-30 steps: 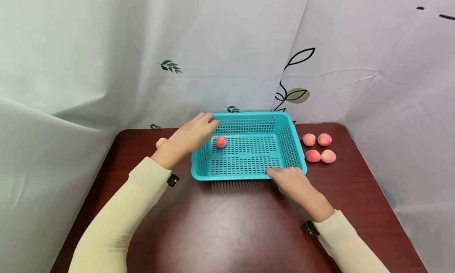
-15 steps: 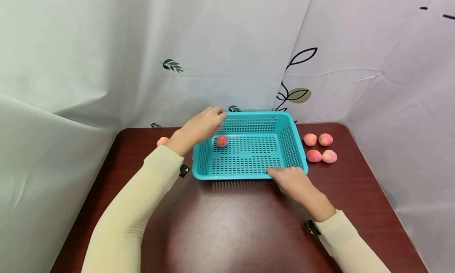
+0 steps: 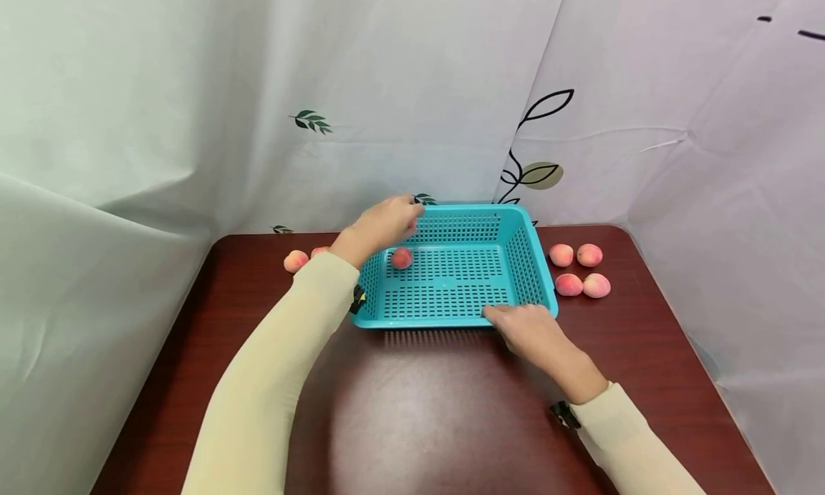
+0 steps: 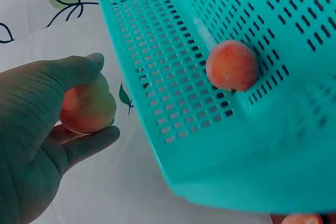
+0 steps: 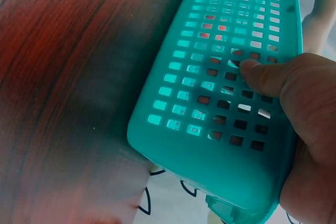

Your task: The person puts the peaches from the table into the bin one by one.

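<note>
A turquoise plastic basket [image 3: 445,324] with slotted walls sits at the back of the table. Inside it, near the left end, lies one reddish peach [image 3: 402,258]. My left hand [image 3: 387,221] is over the basket's back left part, pinching another peach [image 4: 88,107] between thumb and fingers; the left wrist view shows it beside the basket's rim. At the front right, my right hand [image 3: 530,330] grips the basket's rim, its thumb [image 5: 257,74] against the slotted outer wall and its other fingers hidden behind that wall.
Left of the basket, two peaches, one paler [image 3: 296,261] and one partly covered by the left arm [image 3: 319,251], lie on the dark red-brown table [image 3: 399,409]. Several peaches [image 3: 569,285] lie together to the right. White curtains [image 3: 387,87] hang behind and at both sides.
My left hand has moved right over the basket with its peach, uncovering part of a second peach on the table's left. My right hand stays on the rim.
</note>
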